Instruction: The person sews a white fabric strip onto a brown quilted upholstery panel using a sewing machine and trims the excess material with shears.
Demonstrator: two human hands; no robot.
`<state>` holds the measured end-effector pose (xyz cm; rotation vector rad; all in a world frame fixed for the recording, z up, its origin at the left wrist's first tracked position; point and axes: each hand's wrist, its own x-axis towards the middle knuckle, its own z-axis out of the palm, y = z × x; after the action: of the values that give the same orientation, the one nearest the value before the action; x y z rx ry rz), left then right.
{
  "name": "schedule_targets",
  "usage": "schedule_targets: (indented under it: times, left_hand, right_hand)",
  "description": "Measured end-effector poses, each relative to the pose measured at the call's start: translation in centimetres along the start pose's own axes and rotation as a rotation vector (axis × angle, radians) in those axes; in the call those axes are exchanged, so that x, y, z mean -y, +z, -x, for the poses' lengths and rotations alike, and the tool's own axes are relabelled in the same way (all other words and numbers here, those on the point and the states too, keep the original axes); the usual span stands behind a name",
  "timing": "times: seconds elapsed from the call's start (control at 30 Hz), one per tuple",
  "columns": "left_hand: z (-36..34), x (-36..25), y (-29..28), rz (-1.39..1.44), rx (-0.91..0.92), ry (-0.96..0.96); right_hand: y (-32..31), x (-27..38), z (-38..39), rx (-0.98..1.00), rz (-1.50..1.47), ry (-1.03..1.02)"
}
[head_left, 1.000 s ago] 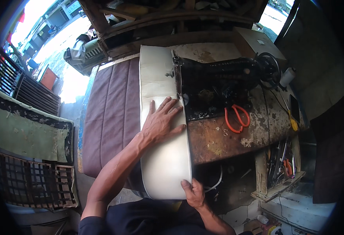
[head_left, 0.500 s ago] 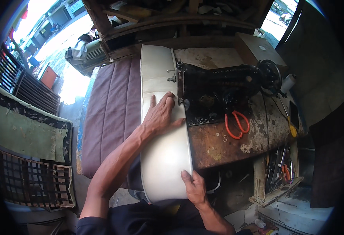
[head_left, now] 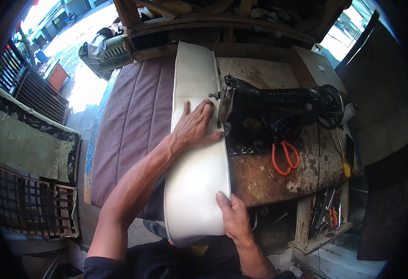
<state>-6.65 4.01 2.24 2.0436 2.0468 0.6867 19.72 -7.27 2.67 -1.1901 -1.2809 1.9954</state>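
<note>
A long white padded strip [head_left: 197, 172] with a piped edge runs from the far side of the table down over the near edge. Its right border passes beneath the needle end of a black sewing machine [head_left: 271, 100]. My left hand [head_left: 194, 123] lies on the strip with fingers and thumb spread, just left of the presser foot. Lower down, my right hand [head_left: 236, 216] grips the strip's right edge, thumb on top and fingers mostly hidden underneath. Beneath the strip, to the left, lies a purple-brown quilted fabric [head_left: 132, 121].
Orange-handled scissors [head_left: 285, 158] rest on the worn table [head_left: 255, 183] by the machine. A thread spool [head_left: 348, 114] stands beyond the handwheel. An open drawer [head_left: 322, 239] at lower right holds tools. A cardboard box [head_left: 318, 67] sits at the back right.
The white strip has slid away from me past the needle, and both hands have moved along with it. The whole view has shifted slightly.
</note>
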Motion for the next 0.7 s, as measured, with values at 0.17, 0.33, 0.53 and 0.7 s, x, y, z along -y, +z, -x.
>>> schedule_targets:
  times: [0.17,0.33,0.53,0.7]
  left_hand:
    - [-1.2,0.8,0.5,0.017,-0.042,0.029]
    - [-1.6,2.1,0.4,0.002,-0.049,0.011]
    - [-0.8,3.5,-1.2,0.134,-0.141,0.021]
    - [7.8,0.9,-3.7,0.024,-0.211,-0.099]
  right_hand:
    - [-0.6,0.3,-1.3,0.009,-0.044,0.020]
    - [0.0,1.3,-2.2,0.023,-0.058,0.018]
    - [0.8,1.2,-3.8,0.052,-0.115,-0.013]
    - [-0.5,1.8,-3.8,0.036,-0.128,-0.068]
